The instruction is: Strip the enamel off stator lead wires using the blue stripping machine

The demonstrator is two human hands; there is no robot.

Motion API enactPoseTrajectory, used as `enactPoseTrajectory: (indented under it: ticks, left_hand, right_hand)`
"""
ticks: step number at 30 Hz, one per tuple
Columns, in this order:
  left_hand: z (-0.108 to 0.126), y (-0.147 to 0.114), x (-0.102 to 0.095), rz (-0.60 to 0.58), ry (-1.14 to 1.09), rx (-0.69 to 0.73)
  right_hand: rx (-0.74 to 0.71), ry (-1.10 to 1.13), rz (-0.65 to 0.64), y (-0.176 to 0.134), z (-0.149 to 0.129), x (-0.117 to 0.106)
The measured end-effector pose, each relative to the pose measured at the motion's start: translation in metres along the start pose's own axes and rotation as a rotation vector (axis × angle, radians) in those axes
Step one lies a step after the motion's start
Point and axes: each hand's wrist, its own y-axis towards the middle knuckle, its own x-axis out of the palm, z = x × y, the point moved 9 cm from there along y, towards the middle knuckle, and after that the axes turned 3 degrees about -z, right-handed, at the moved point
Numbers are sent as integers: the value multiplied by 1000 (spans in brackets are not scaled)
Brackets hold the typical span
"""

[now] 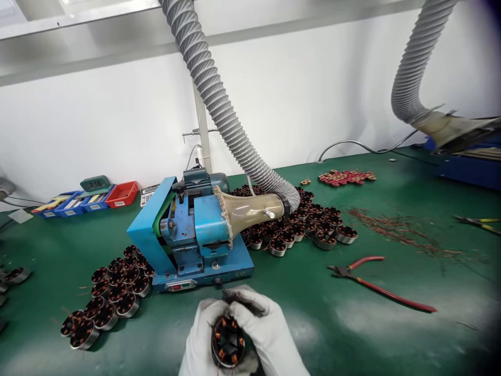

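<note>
Between my two white-gloved hands is a motor stator (228,342), a round metal ring with copper windings around its inside. My left hand (201,334) wraps the ring's left side. The fingers of my right hand (262,326) close on its upper right edge, and the glove fingertips are stained dark. Thin wire ends hang from the ring's lower edge. Just beyond my hands stands a blue bench machine (211,224) with a motor, a belt and a red-and-green switch (181,285) on its base.
Stators (117,292) stand grouped left of the machine, with more (289,230) behind its right side. Red-handled cutters (383,284) lie at right near copper wire scraps (399,230). A grey hose (219,94) joins the machine's hood. Small bins (122,194) line the back left.
</note>
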Motion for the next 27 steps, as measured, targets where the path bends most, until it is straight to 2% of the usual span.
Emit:
enactPoseTrajectory:
  ticks: [3, 6, 8, 12, 15, 20, 23, 27]
  left_hand:
    - [12, 3, 3, -43, 90, 104]
    - [12, 0, -4, 7, 160, 98]
    - [4, 1, -9, 58, 141, 54]
    - [-19, 18, -7, 105, -56, -67]
    - [-25, 36, -2, 119, -103, -91]
    - [-32, 64, 3, 129, -178, -183]
    - [-32, 78, 9, 110, -221, -143]
    - [-34, 86, 11, 143, -195, -137]
  right_hand:
    - [2, 34, 46, 12, -9, -2]
    - [26, 343, 94, 26, -15, -13]
    - [-37, 394, 134, 31, -20, -21]
    - [-139, -73, -27, 28, -14, 0]
    - [-228, -309, -8, 28, -4, 9]
    - [-214, -428, 56, 56, 3, 7]
    - [-244, -466, 87, 69, -5, 6]
    - [-233, -508, 93, 75, -9, 5]
